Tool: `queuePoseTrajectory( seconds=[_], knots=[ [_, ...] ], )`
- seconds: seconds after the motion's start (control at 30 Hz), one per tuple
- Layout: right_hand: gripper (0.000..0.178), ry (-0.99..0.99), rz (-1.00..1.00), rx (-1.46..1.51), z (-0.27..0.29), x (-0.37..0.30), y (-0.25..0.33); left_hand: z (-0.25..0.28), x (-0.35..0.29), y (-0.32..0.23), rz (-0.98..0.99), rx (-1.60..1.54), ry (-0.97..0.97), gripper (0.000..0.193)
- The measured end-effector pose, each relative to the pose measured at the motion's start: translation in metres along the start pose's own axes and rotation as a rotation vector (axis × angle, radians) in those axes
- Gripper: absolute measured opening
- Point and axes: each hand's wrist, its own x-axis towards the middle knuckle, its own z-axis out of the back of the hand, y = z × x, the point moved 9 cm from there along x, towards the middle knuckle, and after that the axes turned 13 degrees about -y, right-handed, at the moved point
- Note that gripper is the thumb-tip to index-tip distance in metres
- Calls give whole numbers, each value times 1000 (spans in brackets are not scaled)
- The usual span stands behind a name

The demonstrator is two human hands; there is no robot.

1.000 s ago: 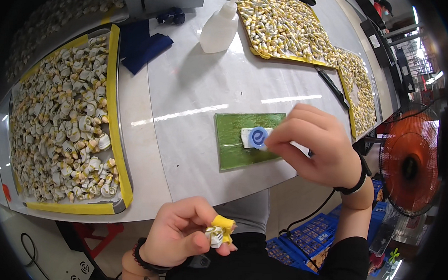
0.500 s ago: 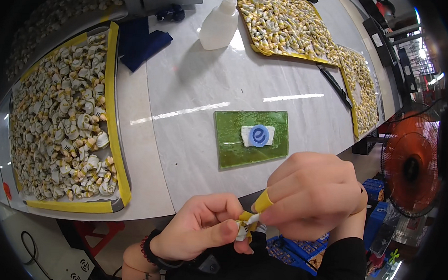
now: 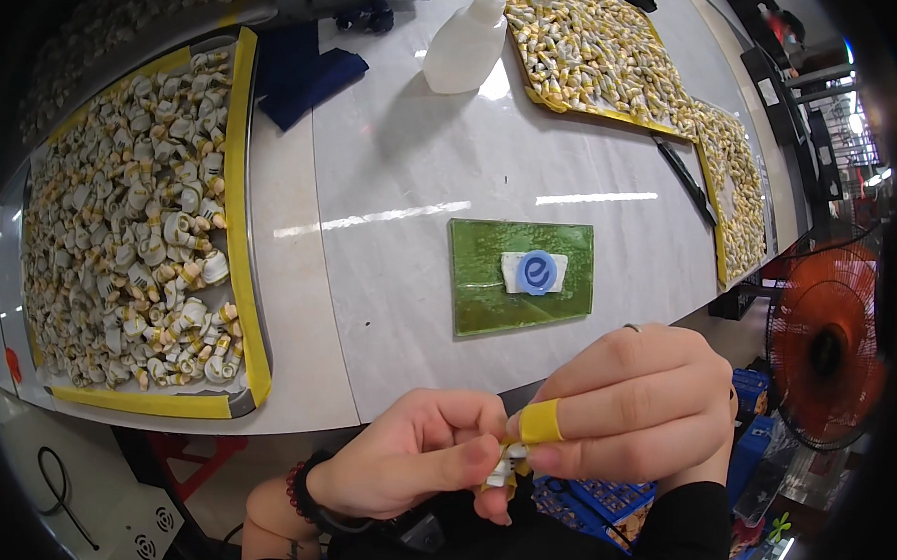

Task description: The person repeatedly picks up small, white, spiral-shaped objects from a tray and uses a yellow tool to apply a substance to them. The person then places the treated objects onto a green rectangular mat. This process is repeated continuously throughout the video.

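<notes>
Left grip (image 3: 415, 464): pinching the piece between thumb and fingers, palm turned inward, just past the near edge of the surface.
Piece (image 3: 501, 473): small and white, with yellow parts and dark marks on the side that shows; the fingers cover much of it, so its full shape is hidden.
Right grip (image 3: 638, 413): fingertips meet at the top of the piece; whether they pinch it or only press on it, I cannot tell.
Yellow wrap (image 3: 539, 421): around one finger of the right grip, close to the piece.
Dark band (image 3: 309, 489): on the left wrist, with red beads beside it.
Green slab (image 3: 477, 311): flat on the surface (image 3: 399, 268), beyond the two hands.
White block (image 3: 557, 275): lying on the slab, partly covered.
Blue disc (image 3: 537, 273): round, resting on the block, a darker curved mark on its face.
Left tray (image 3: 256, 362): edged in yellow, heaped with small white pieces banded in yellow, some with pale pink ends.
Bottle (image 3: 466, 49): translucent white, upright, near the back.
Blue cloth (image 3: 317, 86): folded, between left tray and bottle.
Far trays (image 3: 616, 117): at the back right, full of small yellow-and-white pieces.
Black tool (image 3: 686, 180): long and thin, lying along the far trays.
Fan (image 3: 826, 337): orange, off to the right.
</notes>
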Motion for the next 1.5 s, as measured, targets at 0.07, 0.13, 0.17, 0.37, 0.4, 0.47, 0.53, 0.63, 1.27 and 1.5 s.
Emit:
queuePoseTrajectory(
  seconds=[0.07,0.13,0.17,0.37,0.4,0.47,0.53,0.63,1.27,1.5],
  knots=[
    [3,-11,42,-4,-1,3,1,-5,0,-1,37,-7,16,26],
    [4,9,57,8,-2,5,4,-7,0,1,67,-19,36,26],
    [5,19,65,15,-2,6,6,-7,0,1,78,-27,45,26],
    [6,72,41,13,-9,9,6,-8,-1,-1,81,-21,74,25],
    [6,61,49,9,-7,7,7,-9,-1,-2,78,-4,77,25],
    [7,38,65,-1,-3,4,8,-10,-1,-4,63,-6,69,21],
    [7,21,44,-16,-1,4,8,-10,-2,-10,-14,41,37,18],
    [8,-6,-50,-40,3,7,3,-9,-7,-29,-278,194,-40,19],
    [12,-46,-67,-126,3,-1,16,-26,-26,-67,-894,851,-212,21],
    [13,-49,-92,-108,3,0,13,-27,-26,-69,-897,849,-213,21]
  ],
)
